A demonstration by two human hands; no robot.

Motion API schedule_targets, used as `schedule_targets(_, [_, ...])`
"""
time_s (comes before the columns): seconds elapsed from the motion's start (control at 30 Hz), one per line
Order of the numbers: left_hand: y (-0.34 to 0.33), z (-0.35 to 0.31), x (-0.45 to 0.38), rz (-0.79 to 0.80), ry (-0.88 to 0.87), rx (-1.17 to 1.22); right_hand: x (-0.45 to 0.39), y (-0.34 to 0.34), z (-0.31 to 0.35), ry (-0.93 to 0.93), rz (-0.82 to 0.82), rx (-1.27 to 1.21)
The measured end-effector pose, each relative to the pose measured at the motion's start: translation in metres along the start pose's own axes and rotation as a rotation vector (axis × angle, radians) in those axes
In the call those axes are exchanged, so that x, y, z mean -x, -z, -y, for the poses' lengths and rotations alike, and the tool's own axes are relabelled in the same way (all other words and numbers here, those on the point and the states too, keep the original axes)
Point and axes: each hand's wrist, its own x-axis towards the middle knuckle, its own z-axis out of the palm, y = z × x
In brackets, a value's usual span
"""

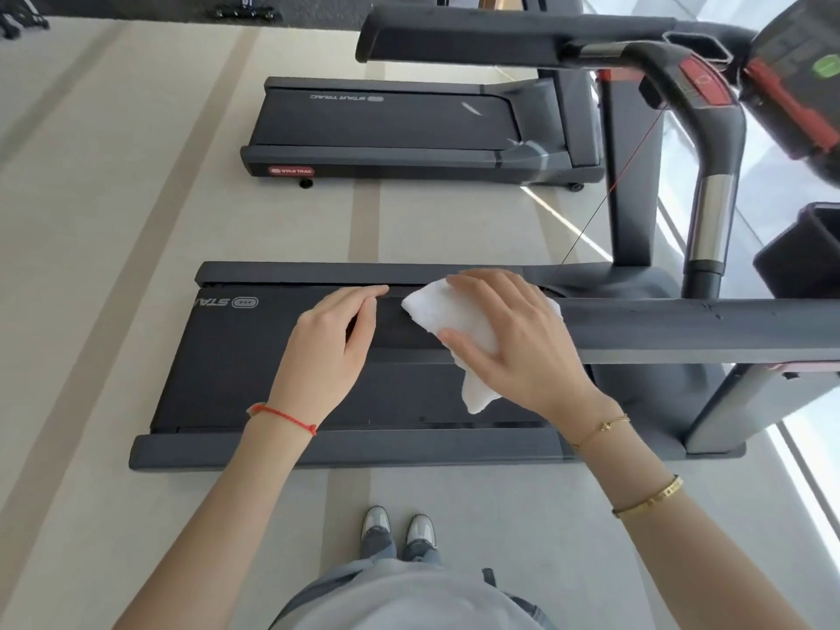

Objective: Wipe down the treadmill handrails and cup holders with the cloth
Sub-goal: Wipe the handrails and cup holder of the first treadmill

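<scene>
**A:** Where was the cloth at that moment?

**B:** The white cloth (454, 320) lay draped over the near handrail (682, 329), close to its free end, with one corner hanging below the rail. The right hand (509, 338) was on top of it, fingers fairly straight and a little spread, pressing the cloth flat onto the rail; the thumb lay along the near edge of the cloth.

**A:** And the other hand?

**B:** The left hand (336, 338) sat on the end of the same rail, just beside the cloth and apart from it. Its fingers were held together and lay over the rail's top, bent slightly at the knuckles. Whether they actually gripped the rail, I could not tell.

**A:** What about the cup holders? Anything in them?

**B:** One dark bin-like pocket (800, 256) showed at the right edge, below the console (800, 84). Its inside was hidden from that angle, so I could not tell what it held.

**A:** The rest?

**B:** The far handrail (454, 38) ran across the top, joining a curved bar with a red button panel (704, 81). The treadmill belt (272, 379) lay beneath the hands, and a second treadmill (386, 129) stood beyond it on the pale floor (113, 220). The person's grey shoes (400, 532) stood beside the near side rail of the deck.
</scene>
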Motion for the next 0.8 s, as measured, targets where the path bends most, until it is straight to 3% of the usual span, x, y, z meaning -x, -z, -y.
schedule_targets(0.1, [0.001,0.001,0.0,0.003,-0.011,-0.01,0.018,0.015,-0.019,-0.057,0.042,0.019])
schedule_targets(0.33, [0.004,0.001,0.0,0.023,-0.036,-0.007,0.031,0.02,-0.019,-0.18,-0.054,0.245])
schedule_targets(0.47, [0.005,0.0,0.0,0.036,-0.029,0.001,0.014,0.015,-0.012,0.144,0.041,0.231])
schedule_targets(0.53, [0.005,0.0,0.0,0.043,-0.03,0.004,0.01,0.014,-0.016,0.192,0.065,0.231])
schedule_targets(0.8, [0.005,0.002,0.001,0.042,-0.032,0.005,-0.002,-0.007,0.007,-0.215,-0.301,0.053])
